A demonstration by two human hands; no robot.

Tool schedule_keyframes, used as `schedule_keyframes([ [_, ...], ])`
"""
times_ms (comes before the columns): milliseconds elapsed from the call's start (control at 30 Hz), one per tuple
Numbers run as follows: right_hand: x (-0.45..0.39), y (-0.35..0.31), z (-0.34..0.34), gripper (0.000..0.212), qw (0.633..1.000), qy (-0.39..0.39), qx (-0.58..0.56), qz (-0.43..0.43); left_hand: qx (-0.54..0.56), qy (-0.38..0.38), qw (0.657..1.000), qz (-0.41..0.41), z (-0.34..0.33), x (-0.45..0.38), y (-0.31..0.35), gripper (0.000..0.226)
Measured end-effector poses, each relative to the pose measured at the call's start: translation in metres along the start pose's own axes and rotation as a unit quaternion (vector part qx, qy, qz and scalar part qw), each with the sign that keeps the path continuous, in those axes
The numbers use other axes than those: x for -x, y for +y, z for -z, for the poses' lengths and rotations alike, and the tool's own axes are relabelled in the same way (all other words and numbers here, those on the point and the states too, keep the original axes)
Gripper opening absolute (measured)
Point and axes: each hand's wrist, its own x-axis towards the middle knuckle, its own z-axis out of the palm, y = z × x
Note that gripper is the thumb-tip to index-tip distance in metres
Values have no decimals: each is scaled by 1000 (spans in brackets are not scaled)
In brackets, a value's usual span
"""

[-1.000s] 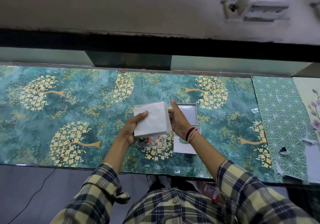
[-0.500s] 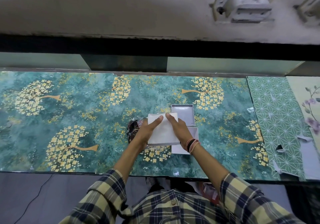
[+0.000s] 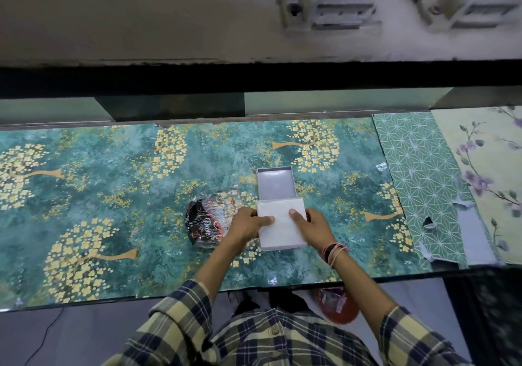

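Note:
A white folded paper sheet (image 3: pixel 282 221) lies flat over the nearer half of a small white box, whose near edge (image 3: pixel 282 247) shows beneath it. The farther box half (image 3: pixel 275 182) sits open and empty just behind. My left hand (image 3: pixel 247 225) grips the sheet's left edge with its thumb on top. My right hand (image 3: pixel 313 228), with bands on its wrist, holds the right edge the same way. A dark shiny wrapped packet (image 3: pixel 204 223) lies on the table right beside my left hand.
The table (image 3: pixel 113 196) is covered in teal paper with gold trees. Green patterned paper (image 3: pixel 421 173) and floral paper (image 3: pixel 485 168) cover its right end, with torn grey strips (image 3: pixel 471 233). A red bag (image 3: pixel 336 306) sits below the front edge. A wall with mounted fittings rises behind.
Both hands brought the white sheet down from mid-air and rightward onto the nearer box half. The dark packet that was under the sheet is now uncovered.

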Motion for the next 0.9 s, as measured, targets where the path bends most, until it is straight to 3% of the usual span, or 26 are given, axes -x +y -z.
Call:
schedule_keyframes([
  [133, 6, -2, 1, 28, 998, 16, 59, 24, -43, 26, 999, -7, -4, -2, -1, 24],
  [267, 8, -1, 2, 22, 996, 40, 70, 30, -90, 54, 994, -36, -8, 0, 1, 22],
  [367, 5, 2, 2, 32, 996, 44, 76, 18, -108, 59, 991, -47, -12, 1, 1, 24],
  [467, 2, 9, 4, 56, 992, 36, 120, 16, -140, 94, 984, -64, -13, 5, 0, 47],
  [567, 13, 4, 16, 61, 974, 48, 206, 81, -243, 139, 948, -149, -7, 9, -4, 62],
  [700, 21, 4, 29, 54, 903, -16, 361, 233, -396, 83, 862, -305, -8, 23, -12, 52],
  [800, 19, 11, 21, 55, 855, -67, 435, 275, -485, 20, 809, -331, -20, 22, -23, 48],
  [900, 14, 19, 15, 57, 831, -87, 473, 280, -525, -8, 792, -310, -28, 14, -34, 45],
])
